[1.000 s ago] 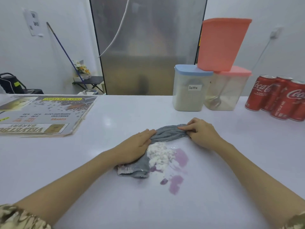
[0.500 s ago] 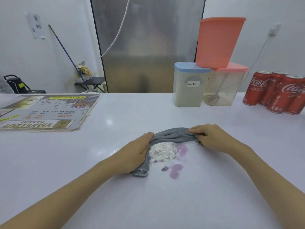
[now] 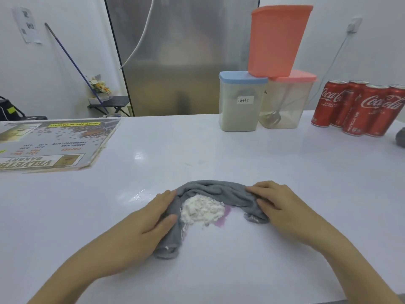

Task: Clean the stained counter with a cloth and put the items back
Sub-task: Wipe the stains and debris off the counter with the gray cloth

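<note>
While both hands press, cloth arcs between.

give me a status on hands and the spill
Left hand and right hand both pressing cloth. Cloth curved around powder; purple stain showing beside it. Nothing in the way.

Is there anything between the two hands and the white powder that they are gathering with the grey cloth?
Only the grey cloth itself. It curves around the far side of the white powder, with the left hand pressing one end and the right hand the other. Nothing else visible stands between them; a purple stain lies beside the pile.
</note>
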Available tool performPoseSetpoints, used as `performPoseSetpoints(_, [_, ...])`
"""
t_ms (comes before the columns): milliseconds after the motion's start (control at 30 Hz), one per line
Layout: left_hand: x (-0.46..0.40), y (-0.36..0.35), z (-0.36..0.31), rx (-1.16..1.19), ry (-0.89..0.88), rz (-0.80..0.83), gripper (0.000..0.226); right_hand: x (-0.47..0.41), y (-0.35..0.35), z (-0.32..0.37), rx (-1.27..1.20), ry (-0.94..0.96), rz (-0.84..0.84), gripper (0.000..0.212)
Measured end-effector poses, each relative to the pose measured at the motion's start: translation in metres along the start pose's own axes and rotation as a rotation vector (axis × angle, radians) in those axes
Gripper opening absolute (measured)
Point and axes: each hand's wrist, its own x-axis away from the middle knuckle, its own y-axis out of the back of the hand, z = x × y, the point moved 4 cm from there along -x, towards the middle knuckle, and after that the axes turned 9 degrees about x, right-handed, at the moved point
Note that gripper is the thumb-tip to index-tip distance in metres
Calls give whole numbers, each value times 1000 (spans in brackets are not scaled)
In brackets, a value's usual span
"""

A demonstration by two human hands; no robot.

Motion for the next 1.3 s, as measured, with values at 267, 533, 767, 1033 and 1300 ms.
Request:
performPoseSetpoints(267, [1,-34,-4,-129,33,-158,57,23,-12,40,3,-5,-68,30])
performPoseSetpoints(533, [-2,-45,-14,15,42,-215,55,41,-19,77,-42,60,19,23])
performPoseSetpoints(767, [4,-35,-24,362,94,-241,59,40,-25,87,-643,-54,309,31])
performPoseSetpoints(1033, [-15,-58,-35,-266,49,-305,85,12,32,40,-628,-78,-7,39])
performPoseSetpoints(1300, [-36,-51,-16,-369,-103,-335,59,-3,42,23,-620,-85,-70,36])
